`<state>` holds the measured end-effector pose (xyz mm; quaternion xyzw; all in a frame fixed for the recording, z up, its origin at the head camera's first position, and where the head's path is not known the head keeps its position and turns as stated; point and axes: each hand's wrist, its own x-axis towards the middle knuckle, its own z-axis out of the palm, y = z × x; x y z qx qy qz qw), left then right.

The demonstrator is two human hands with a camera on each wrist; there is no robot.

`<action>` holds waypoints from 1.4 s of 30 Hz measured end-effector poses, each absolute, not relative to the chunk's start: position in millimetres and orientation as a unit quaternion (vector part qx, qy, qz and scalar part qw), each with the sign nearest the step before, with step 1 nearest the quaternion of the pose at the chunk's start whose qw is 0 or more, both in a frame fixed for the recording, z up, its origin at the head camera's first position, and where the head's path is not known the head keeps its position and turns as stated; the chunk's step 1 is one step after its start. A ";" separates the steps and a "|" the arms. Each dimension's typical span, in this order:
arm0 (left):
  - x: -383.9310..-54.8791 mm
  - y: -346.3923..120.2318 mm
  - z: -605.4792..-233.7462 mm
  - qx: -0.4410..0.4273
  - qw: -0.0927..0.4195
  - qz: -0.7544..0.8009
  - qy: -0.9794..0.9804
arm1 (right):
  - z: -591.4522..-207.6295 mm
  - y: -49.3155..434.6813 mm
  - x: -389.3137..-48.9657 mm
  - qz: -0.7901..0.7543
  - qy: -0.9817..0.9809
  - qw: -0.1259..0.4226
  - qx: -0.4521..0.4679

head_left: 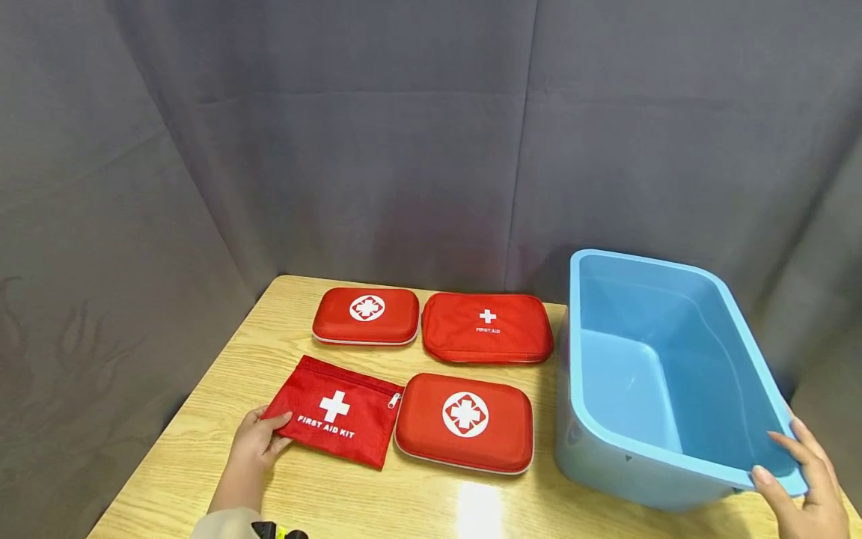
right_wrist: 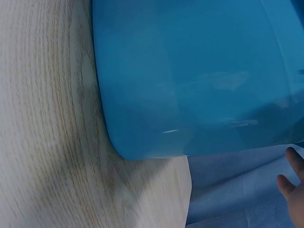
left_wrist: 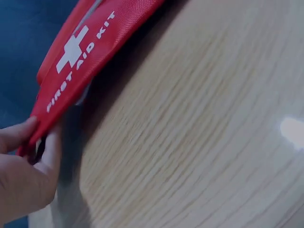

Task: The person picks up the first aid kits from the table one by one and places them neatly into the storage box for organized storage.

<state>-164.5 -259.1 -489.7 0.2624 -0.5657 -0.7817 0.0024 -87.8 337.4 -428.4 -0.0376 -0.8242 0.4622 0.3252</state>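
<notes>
A flat red zippered first aid pouch [head_left: 334,409] lies at the front left, its white cross and lettering facing up. My left hand [head_left: 258,440] pinches its left edge, thumb on top and fingers beneath; in the left wrist view, the pouch's near edge [left_wrist: 80,83] is raised off the table. On the right stands a light blue plastic tub [head_left: 616,374], with nothing seen inside. My right hand [head_left: 811,486] holds the tub's near right rim corner, thumb at the front and a finger reaching over the rim. Only some fingertips show in the right wrist view.
Beside the pouch sits a red hard first aid case [head_left: 431,419]. Behind are a smaller red case [head_left: 337,318] and a red soft first aid bag [head_left: 451,329]. All are on a wooden table [head_left: 182,464], with a grey curtain [head_left: 404,150] behind it.
</notes>
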 end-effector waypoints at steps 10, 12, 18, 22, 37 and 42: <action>-155.0 -254.0 -498.9 0.196 -0.017 -0.927 -0.319 | -431.0 336.6 -84.6 0.474 -0.813 0.334 -0.044; -154.3 -252.1 -501.2 0.169 -0.014 -0.939 -0.300 | -430.9 335.3 -84.4 0.475 -0.812 0.336 -0.049; -155.7 -243.1 -503.2 0.161 0.018 -0.940 -0.299 | -431.5 333.9 -84.4 0.482 -0.807 0.336 -0.060; -158.3 -237.1 -501.5 0.199 0.041 -0.930 -0.305 | -431.3 335.2 -84.3 0.477 -0.811 0.333 -0.058; -172.8 -232.1 -461.3 0.225 0.114 -0.927 -0.276 | -428.3 334.8 -86.3 0.467 -0.829 0.295 -0.082; -176.1 -225.6 -450.6 0.215 0.131 -0.925 -0.284 | -426.3 333.2 -87.0 0.477 -0.821 0.306 -0.069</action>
